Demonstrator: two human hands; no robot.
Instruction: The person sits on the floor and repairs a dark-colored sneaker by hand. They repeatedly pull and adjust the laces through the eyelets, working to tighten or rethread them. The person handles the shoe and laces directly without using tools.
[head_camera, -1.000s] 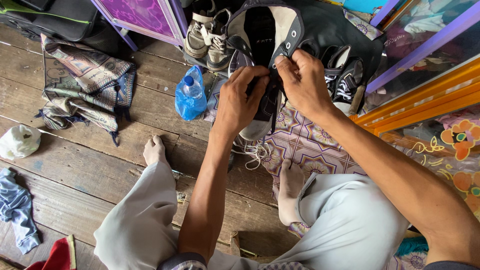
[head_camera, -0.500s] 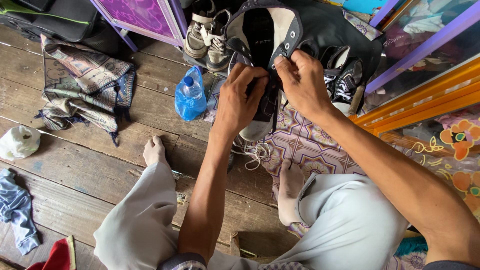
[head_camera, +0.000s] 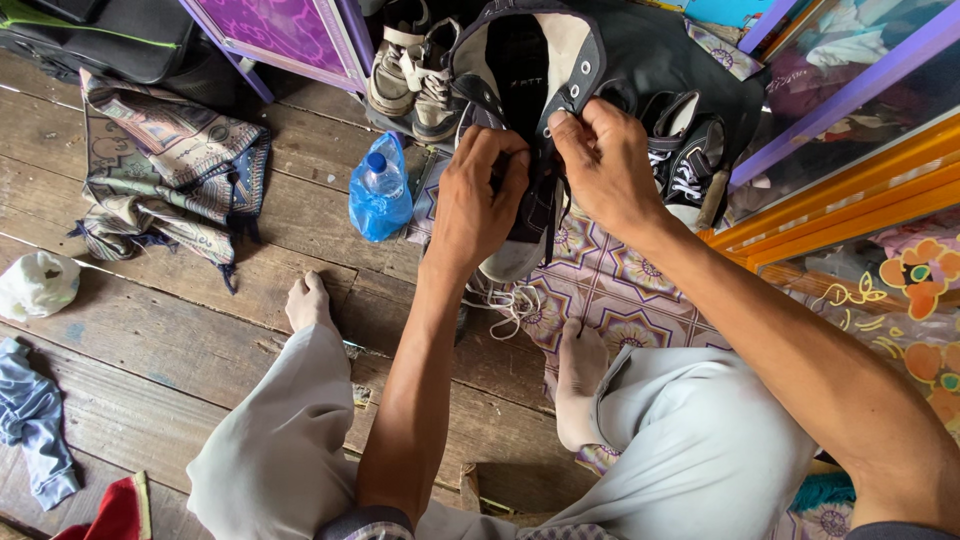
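Black shoe (head_camera: 520, 60) held upright over patterned mat (head_camera: 600, 290), tongue facing the person. Left hand (head_camera: 480, 195) and right hand (head_camera: 600, 165) pinch its eyelet edges for lacing; white lace (head_camera: 505, 300) dangles below.

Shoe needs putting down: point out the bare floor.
Bare planks lie between the patterned cloth, white bundle and the person's foot. Crowded near the blue bag, the held shoe and the shoe pile.

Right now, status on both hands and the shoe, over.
Left hand and right hand both gripping the black high-top shoe at its eyelets. White lace dangling loose below. Blue bag with bottle sits left, clear of the hands.
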